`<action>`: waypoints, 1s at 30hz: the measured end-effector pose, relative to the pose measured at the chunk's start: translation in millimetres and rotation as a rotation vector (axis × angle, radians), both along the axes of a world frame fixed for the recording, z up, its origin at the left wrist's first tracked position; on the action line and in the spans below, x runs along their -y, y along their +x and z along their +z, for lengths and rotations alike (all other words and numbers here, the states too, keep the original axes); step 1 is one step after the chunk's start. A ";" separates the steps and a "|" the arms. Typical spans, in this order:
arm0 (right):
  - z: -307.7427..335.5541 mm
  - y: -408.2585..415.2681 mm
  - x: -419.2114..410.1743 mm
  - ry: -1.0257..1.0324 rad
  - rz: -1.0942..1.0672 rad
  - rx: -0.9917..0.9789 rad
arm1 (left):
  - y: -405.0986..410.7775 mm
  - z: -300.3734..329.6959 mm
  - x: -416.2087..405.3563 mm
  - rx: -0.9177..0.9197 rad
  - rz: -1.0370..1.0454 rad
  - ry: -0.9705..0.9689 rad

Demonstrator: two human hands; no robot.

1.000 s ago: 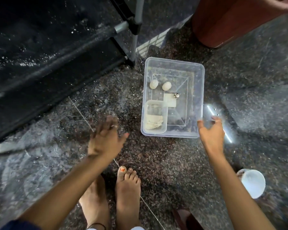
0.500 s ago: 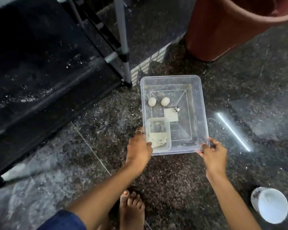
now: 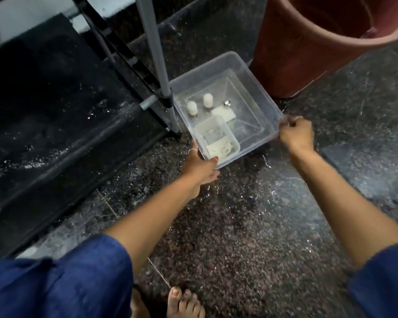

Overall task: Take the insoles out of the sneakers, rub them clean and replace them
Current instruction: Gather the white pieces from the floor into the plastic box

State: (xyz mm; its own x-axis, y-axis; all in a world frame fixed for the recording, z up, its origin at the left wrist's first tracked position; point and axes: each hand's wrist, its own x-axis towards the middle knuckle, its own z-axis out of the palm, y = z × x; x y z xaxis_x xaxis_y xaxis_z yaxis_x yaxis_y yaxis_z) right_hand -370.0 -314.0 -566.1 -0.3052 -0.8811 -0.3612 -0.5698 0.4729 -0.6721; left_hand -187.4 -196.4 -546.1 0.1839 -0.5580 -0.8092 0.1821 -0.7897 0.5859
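Note:
A clear plastic bin (image 3: 257, 88) sits on the dark speckled floor, turned at an angle. My left hand (image 3: 201, 167) grips its near left corner. My right hand (image 3: 295, 134) is closed on its near right corner. Inside lie two small white capsule-shaped pieces (image 3: 200, 103), a small metal piece (image 3: 227, 102), a white card (image 3: 224, 113) and a smaller clear tub (image 3: 217, 136) holding a pale folded cloth (image 3: 220, 149). No sneakers or insoles are in view.
A black rack with a grey metal leg (image 3: 157, 65) stands just left of the bin, touching its far left side. A large brown plastic bucket (image 3: 308, 42) stands behind on the right. My bare feet (image 3: 179, 304) are at the bottom edge.
Both hands went from hovering to gripping the bin's near corners. The bin has slid away towards the rack and bucket and rotated. The white cup on the right has left the view.

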 end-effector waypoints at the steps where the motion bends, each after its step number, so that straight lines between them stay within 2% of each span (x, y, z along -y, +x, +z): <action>1: -5.1 4.4 14.8 0.012 -0.006 0.032 | 3.7 -0.1 7.7 0.008 0.014 -0.008; 4: -49.4 3.4 61.7 0.004 -0.021 0.134 | 10.8 -2.5 23.2 -0.006 0.104 -0.044; 7: -56.1 20.8 78.3 0.021 -0.046 0.195 | 11.7 -7.3 30.9 0.006 0.207 -0.043; 14: -35.4 64.6 55.4 0.064 -0.119 0.327 | -12.7 -5.8 38.1 0.077 0.369 0.006; 18: -27.9 86.5 44.0 0.072 -0.167 0.469 | -21.1 -2.9 49.1 0.047 0.535 0.018; 22: -27.6 101.2 44.3 0.059 -0.148 0.519 | -21.9 -1.0 59.0 0.036 0.646 -0.028; 30: -26.6 124.0 43.5 0.051 -0.106 0.635 | -15.5 -4.3 70.5 -0.062 0.647 -0.109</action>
State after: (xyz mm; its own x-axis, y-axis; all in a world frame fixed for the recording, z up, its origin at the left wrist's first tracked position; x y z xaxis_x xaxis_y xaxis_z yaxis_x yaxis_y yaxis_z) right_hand -246.0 -357.5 -592.7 -0.1024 -0.8348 -0.5410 -0.0172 0.5452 -0.8381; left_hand -202.9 -266.8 -550.4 0.4646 -0.4296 -0.7744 0.6362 -0.4463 0.6293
